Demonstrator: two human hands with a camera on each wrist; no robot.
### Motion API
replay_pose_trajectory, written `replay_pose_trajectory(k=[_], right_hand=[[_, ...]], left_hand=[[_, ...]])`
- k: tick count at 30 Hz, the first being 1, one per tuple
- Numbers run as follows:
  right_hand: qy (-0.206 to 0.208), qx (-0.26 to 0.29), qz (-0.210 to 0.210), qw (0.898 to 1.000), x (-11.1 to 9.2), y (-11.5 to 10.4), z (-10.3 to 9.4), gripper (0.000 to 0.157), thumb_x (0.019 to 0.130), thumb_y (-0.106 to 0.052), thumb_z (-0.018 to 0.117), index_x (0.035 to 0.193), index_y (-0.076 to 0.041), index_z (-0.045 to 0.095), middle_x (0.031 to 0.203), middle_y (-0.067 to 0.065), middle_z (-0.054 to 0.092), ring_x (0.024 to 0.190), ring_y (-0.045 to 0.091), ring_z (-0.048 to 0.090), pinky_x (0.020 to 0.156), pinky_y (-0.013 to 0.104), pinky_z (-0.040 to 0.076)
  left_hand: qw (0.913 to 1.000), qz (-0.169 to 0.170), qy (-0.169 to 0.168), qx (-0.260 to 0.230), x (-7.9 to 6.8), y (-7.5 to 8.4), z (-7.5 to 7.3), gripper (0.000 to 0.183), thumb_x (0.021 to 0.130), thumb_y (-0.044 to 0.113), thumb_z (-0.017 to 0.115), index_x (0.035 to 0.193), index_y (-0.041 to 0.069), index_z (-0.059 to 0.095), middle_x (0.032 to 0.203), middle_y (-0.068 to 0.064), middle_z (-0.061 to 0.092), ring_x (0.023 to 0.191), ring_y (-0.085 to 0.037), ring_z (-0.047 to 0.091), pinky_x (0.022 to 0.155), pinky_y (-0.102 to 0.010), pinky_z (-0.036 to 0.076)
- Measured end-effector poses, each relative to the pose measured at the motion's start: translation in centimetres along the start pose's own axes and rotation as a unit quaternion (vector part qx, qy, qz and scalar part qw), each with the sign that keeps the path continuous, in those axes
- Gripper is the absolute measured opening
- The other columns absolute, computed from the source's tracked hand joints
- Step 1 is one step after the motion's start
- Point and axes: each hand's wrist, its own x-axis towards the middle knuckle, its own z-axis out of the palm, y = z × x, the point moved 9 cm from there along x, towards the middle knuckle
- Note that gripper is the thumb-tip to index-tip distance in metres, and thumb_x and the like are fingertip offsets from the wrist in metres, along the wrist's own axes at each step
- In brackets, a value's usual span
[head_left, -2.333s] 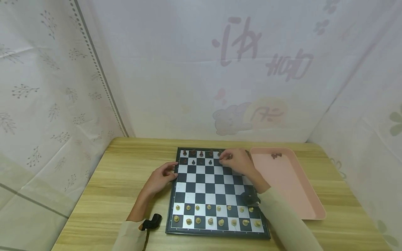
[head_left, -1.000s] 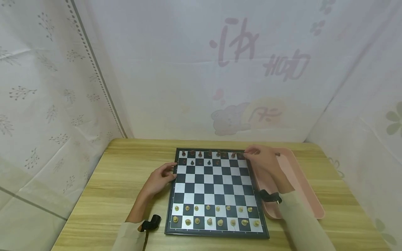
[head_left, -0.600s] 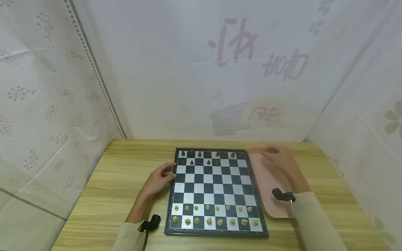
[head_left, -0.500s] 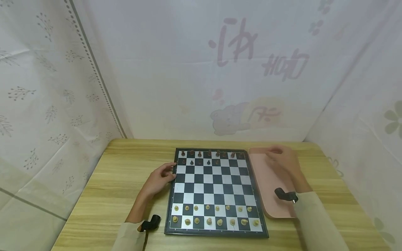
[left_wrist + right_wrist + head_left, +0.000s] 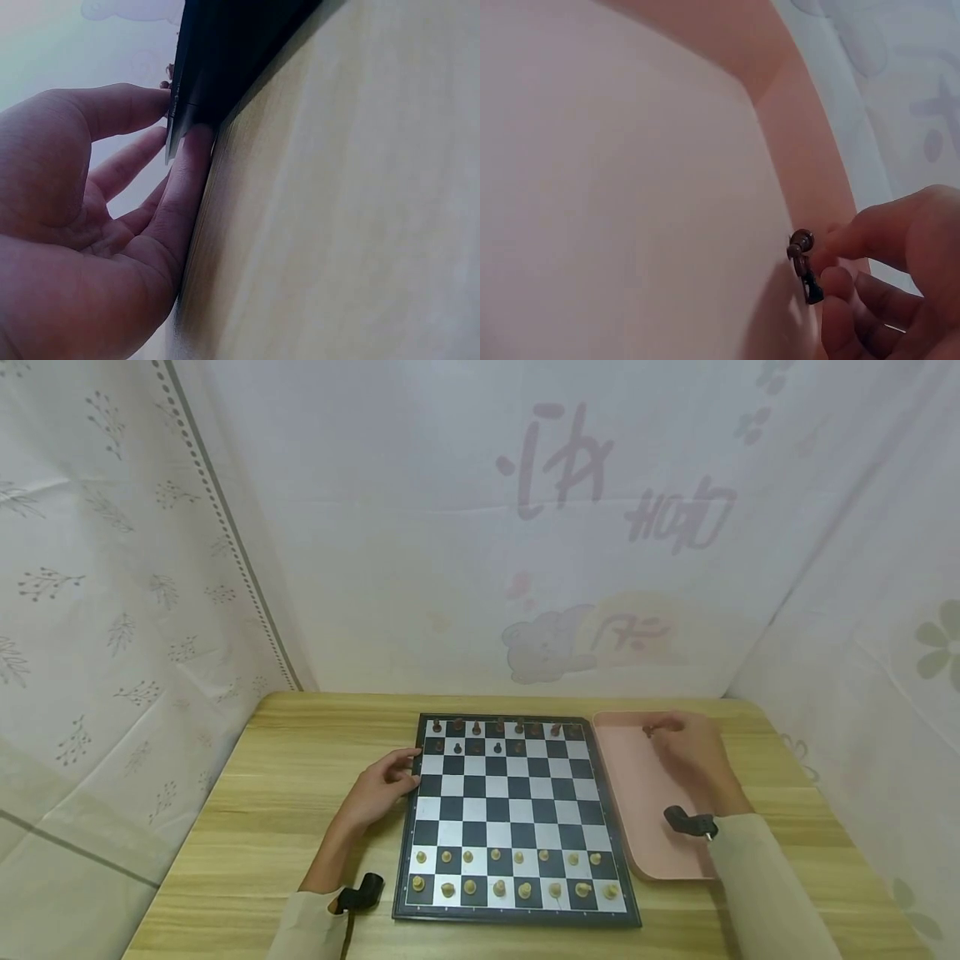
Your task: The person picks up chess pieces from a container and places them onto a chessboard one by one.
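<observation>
A black-framed chessboard (image 5: 517,789) lies on the table with light pieces along its near rows and dark red-brown pieces along its far rows. My left hand (image 5: 381,787) rests against the board's left side; in the left wrist view its fingers (image 5: 184,187) touch the edge. My right hand (image 5: 693,747) is over the far end of the pink tray (image 5: 648,810). Its bent fingers (image 5: 836,285) are beside a small cluster of dark chess pawns (image 5: 801,241) in the tray. No closed pinch on a pawn shows, and fingers partly hide the cluster.
The wooden table (image 5: 300,777) bears the board with the tray close to its right side. The tray has a raised rim. A patterned white cloth (image 5: 420,568) hangs behind the table. Each wrist wears a black camera mount (image 5: 690,822).
From above the board, my right hand has moved right past its far corner and into the tray beside the pawns. One more dark pawn stands in the second row. My left hand has stayed put.
</observation>
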Motion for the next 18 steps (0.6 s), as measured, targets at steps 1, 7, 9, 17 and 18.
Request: replay_pose_trajectory(k=[1, 7, 9, 17, 18], right_hand=[[-0.003, -0.006, -0.006, 1.0, 0.06, -0.18, 0.08, 0.029, 0.099, -0.004, 0.062, 0.119, -0.002, 0.083, 0.117, 0.019, 0.08, 0.117, 0.04, 0.07, 0.091, 0.046, 0.049], [-0.021, -0.032, -0.026, 0.999, 0.4, -0.69, 0.62, 0.03, 0.098, -0.002, 0.06, 0.12, 0.004, 0.079, 0.119, 0.026, 0.078, 0.121, 0.051, 0.067, 0.097, 0.065, 0.051], [-0.024, -0.035, -0.025, 0.999, 0.49, -0.62, 0.74, 0.03, 0.099, -0.002, 0.06, 0.12, 0.004, 0.08, 0.119, 0.026, 0.078, 0.121, 0.051, 0.067, 0.098, 0.066, 0.05], [-0.025, -0.039, -0.017, 0.999, 0.69, -0.01, 1.05, 0.022, 0.099, -0.003, 0.064, 0.112, 0.004, 0.08, 0.117, 0.026, 0.077, 0.116, 0.05, 0.068, 0.096, 0.063, 0.05], [-0.025, -0.039, -0.015, 0.999, 0.65, 0.05, 1.08, 0.021, 0.098, -0.004, 0.065, 0.111, 0.004, 0.08, 0.117, 0.026, 0.077, 0.115, 0.05, 0.068, 0.094, 0.063, 0.051]], left_hand=[[1.0, 0.0, 0.0, 0.0, 0.01, 0.0, 0.0, 0.049, 0.103, 0.01, 0.074, 0.151, 0.012, 0.067, 0.133, -0.013, 0.07, 0.104, -0.023, 0.068, 0.093, -0.04, 0.051], [1.0, 0.0, 0.001, 0.0, 0.01, 0.06, 0.05, 0.049, 0.103, 0.01, 0.074, 0.151, 0.012, 0.067, 0.132, -0.013, 0.07, 0.104, -0.023, 0.068, 0.093, -0.041, 0.051], [1.0, -0.001, 0.001, 0.001, 0.0, 0.08, 0.09, 0.048, 0.103, 0.01, 0.074, 0.151, 0.012, 0.067, 0.132, -0.012, 0.07, 0.104, -0.023, 0.068, 0.093, -0.041, 0.051], [1.0, -0.002, 0.003, 0.001, -0.02, 0.16, 0.06, 0.048, 0.103, 0.009, 0.074, 0.15, 0.012, 0.067, 0.131, -0.012, 0.07, 0.103, -0.023, 0.068, 0.092, -0.04, 0.052], [1.0, -0.002, 0.003, 0.002, -0.04, 0.15, 0.05, 0.049, 0.103, 0.009, 0.074, 0.15, 0.012, 0.067, 0.131, -0.012, 0.07, 0.103, -0.023, 0.068, 0.092, -0.04, 0.052]])
